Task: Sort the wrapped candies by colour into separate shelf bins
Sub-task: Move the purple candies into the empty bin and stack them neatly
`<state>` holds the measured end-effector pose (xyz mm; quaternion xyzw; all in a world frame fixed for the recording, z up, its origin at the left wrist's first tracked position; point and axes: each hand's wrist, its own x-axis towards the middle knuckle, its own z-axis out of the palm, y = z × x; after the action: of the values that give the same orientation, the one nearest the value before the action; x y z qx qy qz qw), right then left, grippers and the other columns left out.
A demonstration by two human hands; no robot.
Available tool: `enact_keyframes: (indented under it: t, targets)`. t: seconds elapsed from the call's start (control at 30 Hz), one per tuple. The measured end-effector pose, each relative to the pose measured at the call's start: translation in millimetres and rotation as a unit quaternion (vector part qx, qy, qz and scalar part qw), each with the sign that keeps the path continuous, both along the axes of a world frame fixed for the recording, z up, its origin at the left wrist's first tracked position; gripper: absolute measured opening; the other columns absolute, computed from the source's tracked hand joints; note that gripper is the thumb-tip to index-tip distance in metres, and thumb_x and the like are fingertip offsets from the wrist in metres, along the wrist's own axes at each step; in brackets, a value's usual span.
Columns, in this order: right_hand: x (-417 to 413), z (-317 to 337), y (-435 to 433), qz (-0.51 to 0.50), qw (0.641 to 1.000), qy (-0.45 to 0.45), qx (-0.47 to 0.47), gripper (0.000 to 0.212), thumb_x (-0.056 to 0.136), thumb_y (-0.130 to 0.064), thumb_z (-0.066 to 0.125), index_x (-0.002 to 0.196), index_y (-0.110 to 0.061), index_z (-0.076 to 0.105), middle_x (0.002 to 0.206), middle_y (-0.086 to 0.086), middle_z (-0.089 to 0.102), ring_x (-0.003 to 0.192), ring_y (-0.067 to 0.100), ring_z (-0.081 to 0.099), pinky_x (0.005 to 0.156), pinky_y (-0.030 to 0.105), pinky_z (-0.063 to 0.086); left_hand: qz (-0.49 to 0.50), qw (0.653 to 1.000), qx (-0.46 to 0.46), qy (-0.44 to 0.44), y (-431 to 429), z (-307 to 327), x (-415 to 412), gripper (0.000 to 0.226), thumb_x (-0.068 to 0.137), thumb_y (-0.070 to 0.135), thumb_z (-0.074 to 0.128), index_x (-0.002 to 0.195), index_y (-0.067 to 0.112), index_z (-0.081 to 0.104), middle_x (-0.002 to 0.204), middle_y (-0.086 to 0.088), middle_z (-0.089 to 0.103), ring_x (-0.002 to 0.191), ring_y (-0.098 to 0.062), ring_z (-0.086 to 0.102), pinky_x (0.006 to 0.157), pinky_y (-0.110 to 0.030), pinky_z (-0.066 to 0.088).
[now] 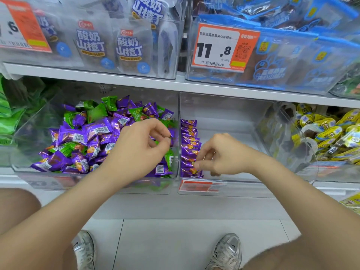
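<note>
White shelves carry clear bins above a tiled floor.

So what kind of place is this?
Most likely a shop's snack aisle: an orange-and-white price tag reading 11.8, a clear plastic shelf bin heaped with purple and green wrapped candies, a white metal shelf.

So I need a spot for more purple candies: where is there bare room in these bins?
The middle bin is bare from the purple row on its left wall across to the wall by the yellow snacks, behind the right hand. The mixed pile in the left bin is crowded.
</note>
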<state>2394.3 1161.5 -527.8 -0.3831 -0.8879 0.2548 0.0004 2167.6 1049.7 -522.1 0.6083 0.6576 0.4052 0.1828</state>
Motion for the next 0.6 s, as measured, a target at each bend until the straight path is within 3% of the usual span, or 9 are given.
enact_keyframes:
  t: [0.07, 0.17, 0.27, 0.43, 0.6]
  targets:
    - [-4, 12, -5, -0.025, 0.997, 0.050, 0.059, 0.014, 0.095, -0.030, 0.070, 0.084, -0.024, 0.077, 0.065, -0.007, 0.073, 0.056, 0.007, 0.070, 0.070, 0.023, 0.056, 0.035, 0.995, 0.000, 0.097, 1, 0, -16, 0.013, 0.090, 0.019, 0.067, 0.089, 0.033, 0.068, 0.080, 0.018, 0.069, 0.067, 0.001, 0.065, 0.065, -0.019, 0.050]
    - [-19, 24, -23, -0.063, 0.980, 0.150, 0.116, 0.018, 0.094, -0.018, 0.060, 0.086, -0.025, 0.074, 0.063, -0.004, 0.069, 0.056, 0.013, 0.064, 0.065, 0.022, 0.050, -0.025, 0.976, -0.091, 0.197, 1, -7, -33, 0.012, 0.086, 0.023, 0.076, 0.088, 0.033, 0.070, 0.079, 0.020, 0.068, 0.072, 0.007, 0.062, 0.065, -0.012, 0.049]
    - [-37, 31, -42, -0.058, 0.967, 0.209, 0.131, 0.019, 0.089, -0.013, 0.058, 0.081, -0.025, 0.070, 0.058, -0.011, 0.063, 0.055, 0.010, 0.058, 0.059, 0.017, 0.043, -0.091, 0.950, -0.155, 0.254, 1, -21, -33, 0.022, 0.081, 0.046, 0.083, 0.096, 0.032, 0.074, 0.085, 0.019, 0.070, 0.077, 0.002, 0.062, 0.075, -0.031, 0.058]
    - [-53, 20, -46, -0.025, 0.967, 0.191, 0.164, 0.015, 0.087, -0.027, 0.055, 0.084, -0.027, 0.069, 0.058, -0.010, 0.060, 0.059, 0.013, 0.059, 0.059, 0.033, 0.052, -0.146, 0.917, -0.215, 0.303, 11, -20, -37, 0.037, 0.076, 0.054, 0.086, 0.103, 0.030, 0.077, 0.093, 0.014, 0.075, 0.092, -0.012, 0.068, 0.081, -0.039, 0.060]
    - [-55, 17, -39, -0.036, 0.968, 0.177, 0.176, 0.018, 0.087, -0.030, 0.054, 0.088, -0.030, 0.072, 0.057, -0.013, 0.058, 0.059, 0.008, 0.058, 0.062, 0.033, 0.054, -0.178, 0.887, -0.225, 0.363, 17, -17, -36, 0.031, 0.084, 0.044, 0.081, 0.111, 0.031, 0.073, 0.095, 0.011, 0.068, 0.097, -0.020, 0.065, 0.080, -0.035, 0.056]
